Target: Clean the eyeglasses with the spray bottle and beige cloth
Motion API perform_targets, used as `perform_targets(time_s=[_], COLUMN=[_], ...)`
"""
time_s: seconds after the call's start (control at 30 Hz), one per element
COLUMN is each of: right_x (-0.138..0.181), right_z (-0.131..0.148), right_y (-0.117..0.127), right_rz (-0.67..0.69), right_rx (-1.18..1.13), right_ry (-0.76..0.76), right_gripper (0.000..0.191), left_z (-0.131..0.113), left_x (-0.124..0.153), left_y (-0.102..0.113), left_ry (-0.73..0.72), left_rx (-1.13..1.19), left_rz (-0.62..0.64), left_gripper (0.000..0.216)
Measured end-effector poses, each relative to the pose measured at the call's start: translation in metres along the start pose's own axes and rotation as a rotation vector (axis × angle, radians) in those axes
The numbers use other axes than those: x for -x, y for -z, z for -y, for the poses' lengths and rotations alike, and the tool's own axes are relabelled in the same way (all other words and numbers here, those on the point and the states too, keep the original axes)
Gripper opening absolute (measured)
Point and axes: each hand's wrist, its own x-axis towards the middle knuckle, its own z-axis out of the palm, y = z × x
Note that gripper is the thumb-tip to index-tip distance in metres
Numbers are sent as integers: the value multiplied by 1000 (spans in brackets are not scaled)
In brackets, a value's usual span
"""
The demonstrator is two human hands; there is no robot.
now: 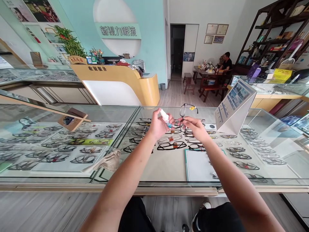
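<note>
Left hand (pixel 159 126) and right hand (pixel 196 128) bare, forearms (pixel 125 180) unsleeved; black trousers (pixel 135 216); dark shoe (pixel 204 206), white-edged.

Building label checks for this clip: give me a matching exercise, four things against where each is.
1. small white spray bottle
2. black-framed eyeglasses
3. crumpled beige cloth
4. white sheet with teal border

A. flat on the glass counter, under the right forearm
B. in the left hand
C. on the counter, left of the left forearm
D. held up in the right hand

Pairs: 1-B, 2-D, 3-C, 4-A
</note>
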Motion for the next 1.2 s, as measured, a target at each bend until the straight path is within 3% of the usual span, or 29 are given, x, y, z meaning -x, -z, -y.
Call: perform_targets(time_s=[0.23,0.33,0.67,0.9,1.2], right_x=[2,3,4,4,0], right_z=[1,0,1,4,-2], right_y=[-3,-7,-8,-6,-1], right_rz=[80,115,152,68,-86], right_rx=[8,20,11,-7,-82], right_ry=[-3,-3,-11,-21,-37], right_gripper=[53,56,56,56,53], left_z=[20,26,24,22,23], left_x=[-13,-16,-12,-8,-1], left_y=[3,9,6,5,-7], left_ry=[-145,-196,-229,-229,-263], left_rx=[-293,-443,-600,-562,-735], left_rz=[-239,-284,-244,-242,-45], left_gripper=[59,51,47,53,47])
